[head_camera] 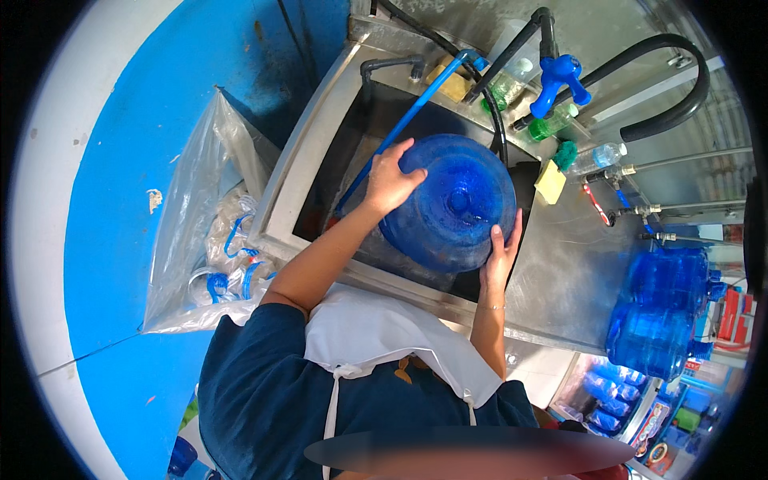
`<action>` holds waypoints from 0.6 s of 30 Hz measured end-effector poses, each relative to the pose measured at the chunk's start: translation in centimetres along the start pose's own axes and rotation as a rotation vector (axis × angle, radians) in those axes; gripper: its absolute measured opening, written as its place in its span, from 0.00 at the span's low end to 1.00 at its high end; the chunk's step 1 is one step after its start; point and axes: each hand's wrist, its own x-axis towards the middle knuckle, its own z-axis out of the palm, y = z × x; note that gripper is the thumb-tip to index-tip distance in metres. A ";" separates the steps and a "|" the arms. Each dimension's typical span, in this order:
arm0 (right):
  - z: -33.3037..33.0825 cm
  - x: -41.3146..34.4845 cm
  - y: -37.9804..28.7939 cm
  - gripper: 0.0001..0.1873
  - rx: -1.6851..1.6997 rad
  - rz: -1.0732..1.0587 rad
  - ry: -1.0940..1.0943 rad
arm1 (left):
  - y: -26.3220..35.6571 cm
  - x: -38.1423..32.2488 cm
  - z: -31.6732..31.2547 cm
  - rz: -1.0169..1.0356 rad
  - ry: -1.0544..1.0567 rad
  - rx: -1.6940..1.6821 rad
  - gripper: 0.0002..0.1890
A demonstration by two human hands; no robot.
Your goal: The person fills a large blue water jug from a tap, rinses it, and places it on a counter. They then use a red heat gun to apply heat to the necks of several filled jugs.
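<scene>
A large blue plastic water jug (459, 201) is over the basin of a stainless steel sink (282, 174), its round base facing up towards the camera. My left hand (393, 180) rests on the jug's left side with thumb and fingers spread along it. My right hand (503, 255) presses against its lower right side, fingers along the wall and thumb on top. Between them the two hands hold the jug. Its neck is hidden beneath the body. A blue pipe (414, 111) slants down into the basin, left of the jug.
Blue valve handle (558, 84) and black pipes (666, 42) overhang the sink's back. Along the ledge are small bottles (552, 123), a yellow sponge (550, 182) and a green scrubber (564, 155). Blue jugs (651, 312) stand at right; a clear plastic bag (180, 258) hangs at left.
</scene>
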 end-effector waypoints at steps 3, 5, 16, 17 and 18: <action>0.8 0.9 -1.4 0.37 0.144 -0.037 0.034 | 0.1 0.7 -0.6 0.042 0.030 0.013 0.34; 0.4 1.7 -2.4 0.36 0.126 0.005 0.038 | 1.0 0.8 0.1 0.106 0.042 0.043 0.35; -1.4 3.0 -3.7 0.36 0.091 -0.001 0.034 | 3.6 2.4 1.1 0.047 -0.029 -0.055 0.34; -1.7 2.9 -3.7 0.36 0.088 -0.011 0.016 | 3.5 2.3 1.3 0.021 -0.028 -0.099 0.34; -2.3 2.9 -3.7 0.35 0.093 0.007 0.015 | 3.5 2.0 1.5 0.015 -0.064 -0.015 0.35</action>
